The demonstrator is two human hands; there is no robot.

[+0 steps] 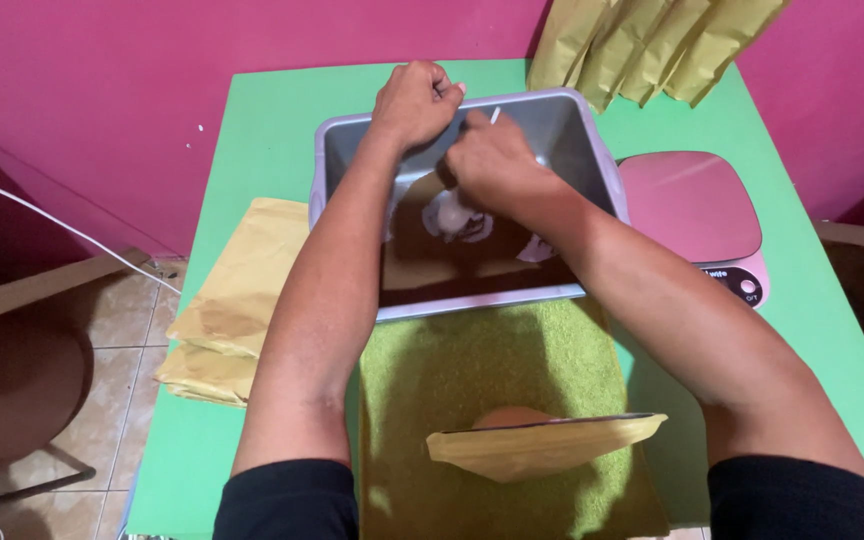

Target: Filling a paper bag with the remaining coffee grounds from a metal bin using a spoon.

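Both my hands are fisted over the grey tub (592, 160) at upper centre: left hand (414, 100) on its far rim, right hand (492, 160) pinching a thin white stick (495, 115).

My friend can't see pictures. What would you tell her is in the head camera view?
Two bare hands, left hand and right hand, reach into a grey plastic tub on a green table. Nearby lie yellow padded envelopes, a pink kitchen scale and a green towel.
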